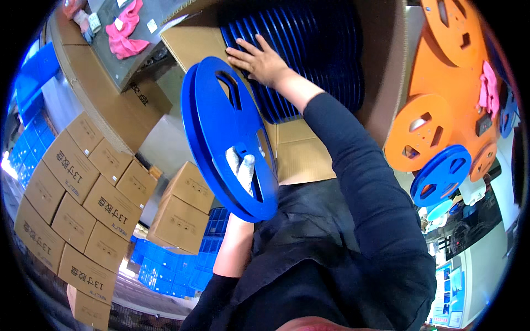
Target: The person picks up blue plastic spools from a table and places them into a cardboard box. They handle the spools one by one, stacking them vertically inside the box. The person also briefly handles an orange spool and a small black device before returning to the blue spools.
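A blue plastic reel (215, 127) with two round flanges and cut-out slots is held tilted in front of my body. My left hand (246, 172) grips it from below; white-covered fingers show through one slot, and the rest of that hand is hidden behind the flange. My right hand (260, 65) is bare, fingers spread, resting on the left side of a row of dark blue reels (309, 60). These reels stand on edge, packed close together inside an open cardboard box (193, 41).
Stacked brown cartons (83, 204) stand at the left, with blue crates (165, 270) near them. A pink cloth (126, 33) lies on a grey table (149, 16) at the upper left. Right of the box are an orange surface with orange reels (419, 129) and blue reels (441, 175).
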Available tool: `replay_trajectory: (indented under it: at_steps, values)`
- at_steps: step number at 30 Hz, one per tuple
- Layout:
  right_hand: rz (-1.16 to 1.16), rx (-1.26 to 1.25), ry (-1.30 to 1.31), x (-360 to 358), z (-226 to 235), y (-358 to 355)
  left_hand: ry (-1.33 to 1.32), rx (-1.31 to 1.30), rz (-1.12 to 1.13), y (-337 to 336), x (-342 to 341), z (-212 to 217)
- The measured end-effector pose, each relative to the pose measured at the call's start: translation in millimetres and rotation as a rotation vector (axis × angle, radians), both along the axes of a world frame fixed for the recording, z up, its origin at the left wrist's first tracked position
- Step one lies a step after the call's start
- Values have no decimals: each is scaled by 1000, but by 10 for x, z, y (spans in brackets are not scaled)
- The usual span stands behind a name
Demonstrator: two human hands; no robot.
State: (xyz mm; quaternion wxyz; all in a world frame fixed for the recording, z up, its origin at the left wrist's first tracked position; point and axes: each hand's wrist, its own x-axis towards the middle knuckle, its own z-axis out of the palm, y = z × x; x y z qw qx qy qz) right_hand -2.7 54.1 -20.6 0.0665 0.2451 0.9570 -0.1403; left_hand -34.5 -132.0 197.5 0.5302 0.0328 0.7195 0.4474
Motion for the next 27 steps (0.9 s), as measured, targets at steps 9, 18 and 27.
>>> replay_trajectory:
  at_steps: [9,18,27]
  values:
    - [-25,-4,143,416,-324,79,-54,75,63,465,-150,-496]
    - [-42,-37,67,320,-215,80,-107,127,115,668,-177,-758]
    - [-314,-9,654,223,-957,-54,553,123,-351,601,-254,-1013]
